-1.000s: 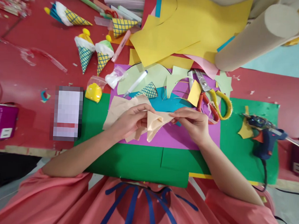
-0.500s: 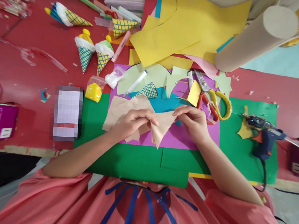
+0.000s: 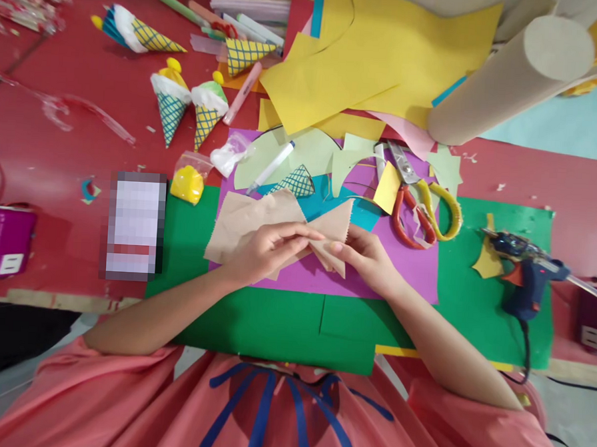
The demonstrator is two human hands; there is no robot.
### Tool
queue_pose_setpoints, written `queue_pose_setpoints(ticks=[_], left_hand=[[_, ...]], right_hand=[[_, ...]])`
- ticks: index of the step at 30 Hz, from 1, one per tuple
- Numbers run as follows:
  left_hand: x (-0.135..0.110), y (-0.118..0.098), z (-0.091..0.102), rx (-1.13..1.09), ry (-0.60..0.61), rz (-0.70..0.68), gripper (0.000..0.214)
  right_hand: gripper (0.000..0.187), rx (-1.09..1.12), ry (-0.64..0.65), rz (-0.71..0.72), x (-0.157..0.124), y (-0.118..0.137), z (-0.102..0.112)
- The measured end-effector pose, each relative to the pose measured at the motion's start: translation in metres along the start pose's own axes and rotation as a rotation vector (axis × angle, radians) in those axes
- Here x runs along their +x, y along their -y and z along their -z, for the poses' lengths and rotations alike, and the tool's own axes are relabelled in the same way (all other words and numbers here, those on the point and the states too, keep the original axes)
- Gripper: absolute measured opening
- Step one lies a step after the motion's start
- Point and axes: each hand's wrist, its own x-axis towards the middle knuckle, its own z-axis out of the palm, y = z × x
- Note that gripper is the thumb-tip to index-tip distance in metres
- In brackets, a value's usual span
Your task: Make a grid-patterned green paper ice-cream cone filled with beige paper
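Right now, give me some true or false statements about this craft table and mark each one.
1. The left hand and the right hand both hold the beige fabric piece. True.
2. The glue gun lies left of the left hand. False: it lies far to the right, on the green sheet.
3. The scissors lie untouched beyond the right hand. True.
4. The right hand grips the marker. False: the marker lies free on the pale green paper.

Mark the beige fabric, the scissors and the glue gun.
beige fabric (image 3: 243,220), head view, flat left part.
scissors (image 3: 404,163), head view, metal blades.
glue gun (image 3: 527,283), head view, blue handle.
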Motion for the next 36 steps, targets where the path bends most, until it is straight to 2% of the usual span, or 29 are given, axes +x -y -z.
queue_pose_setpoints(ticks=[4,8,11,20,27,30,33,36], left_hand=[[-0.001,0.005,-0.001,-0.076,-0.028,0.050,0.022],[-0.001,0.007,-0.003,-0.209,0.004,0.039,0.021],[-0.001,0.008,-0.005,-0.201,-0.029,-0.012,0.019],[0.000,0.013,-0.005,-0.127,-0.059,-0.045,0.016],[0.001,0.008,-0.004,-0.136,-0.096,-0.042,0.017],[-0.001,0.004,-0.003,-0.124,-0.127,-0.049,0.025],[-0.002,0.003,-0.006,-0.092,-0.156,-0.052,0.022],[-0.003,0.004,-0.010,-0.063,-0.107,-0.063,0.015]], right_hand=[[0.032,-0.065,-0.009,0.014,0.000,0.000,0.001],[0.037,-0.170,-0.149,0.048,-0.001,-0.001,0.003],[0.036,-0.172,-0.220,0.044,-0.002,0.000,0.003],[0.028,-0.168,-0.156,0.029,-0.003,-0.001,0.001],[0.029,-0.243,-0.149,0.061,-0.004,-0.002,0.002],[0.035,-0.128,-0.103,0.009,-0.003,0.001,0.004],[0.039,-0.027,-0.027,-0.002,-0.001,-0.001,0.003],[0.040,-0.021,-0.057,0.025,0.002,-0.007,-0.003]])
